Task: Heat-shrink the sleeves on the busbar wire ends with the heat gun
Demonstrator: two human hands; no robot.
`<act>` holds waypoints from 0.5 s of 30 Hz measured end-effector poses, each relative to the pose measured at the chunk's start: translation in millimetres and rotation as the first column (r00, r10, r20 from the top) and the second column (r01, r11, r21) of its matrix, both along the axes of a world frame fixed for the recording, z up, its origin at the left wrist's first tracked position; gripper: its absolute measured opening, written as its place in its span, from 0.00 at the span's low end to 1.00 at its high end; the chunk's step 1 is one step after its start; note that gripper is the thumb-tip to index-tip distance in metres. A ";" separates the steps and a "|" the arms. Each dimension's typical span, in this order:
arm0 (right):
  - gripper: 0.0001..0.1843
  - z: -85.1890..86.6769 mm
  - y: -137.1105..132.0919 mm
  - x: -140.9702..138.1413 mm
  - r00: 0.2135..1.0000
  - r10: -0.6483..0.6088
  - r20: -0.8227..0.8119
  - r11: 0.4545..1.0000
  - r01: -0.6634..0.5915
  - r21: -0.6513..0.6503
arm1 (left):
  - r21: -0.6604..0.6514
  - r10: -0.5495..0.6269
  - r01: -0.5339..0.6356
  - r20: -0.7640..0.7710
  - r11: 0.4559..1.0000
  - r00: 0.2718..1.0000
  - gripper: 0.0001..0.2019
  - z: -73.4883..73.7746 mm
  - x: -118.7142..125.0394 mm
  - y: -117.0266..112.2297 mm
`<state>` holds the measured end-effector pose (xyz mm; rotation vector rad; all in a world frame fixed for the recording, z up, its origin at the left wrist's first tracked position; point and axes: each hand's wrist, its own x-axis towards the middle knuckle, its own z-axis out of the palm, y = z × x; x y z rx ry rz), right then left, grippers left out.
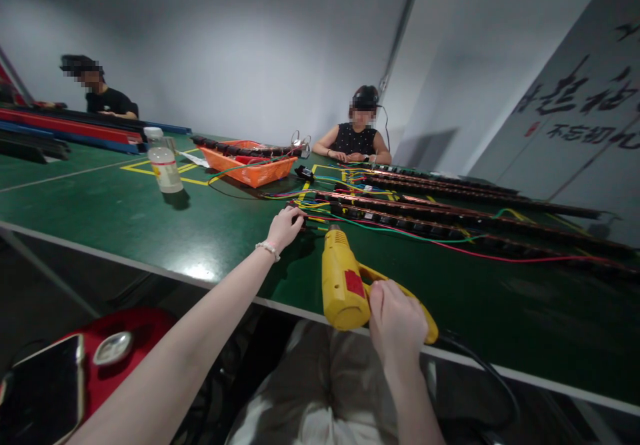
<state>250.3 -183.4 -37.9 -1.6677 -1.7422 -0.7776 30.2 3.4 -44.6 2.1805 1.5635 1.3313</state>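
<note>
My right hand (397, 318) is wrapped round the handle of a yellow heat gun (345, 285) with a red patch on its side. The nozzle points away from me, toward thin coloured wires (320, 218) on the green table. My left hand (287, 226) is closed at the left end of these wires, gripping a small black connector (302, 222) that its fingers partly cover. To the right, the wires run along long dark strips (400, 222) with copper-coloured edges.
Beyond my left hand stands an orange basket (255, 175) with dark strips across it. A clear bottle (165, 162) is to its left. One person (357, 135) sits across the table, another (107, 98) at far left. A phone (45, 392) lies on a red stool (135, 328).
</note>
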 end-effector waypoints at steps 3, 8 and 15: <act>0.19 -3.3 -0.7 -9.1 0.998 0.055 -0.021 0.998 -0.055 -0.017 | -0.012 0.011 -0.011 -0.013 1.000 1.000 0.11 1.3 0.8 -1.7; 0.18 -6.8 -0.2 -20.9 0.991 0.120 -0.057 0.993 -0.120 0.005 | -0.018 0.010 -0.011 -0.023 1.000 1.000 0.11 1.1 1.0 -1.4; 0.19 -4.3 -2.0 -22.4 0.986 0.152 -0.072 0.988 -0.153 -0.012 | 0.003 -0.052 0.052 -0.039 0.999 0.998 0.11 1.3 0.4 -2.3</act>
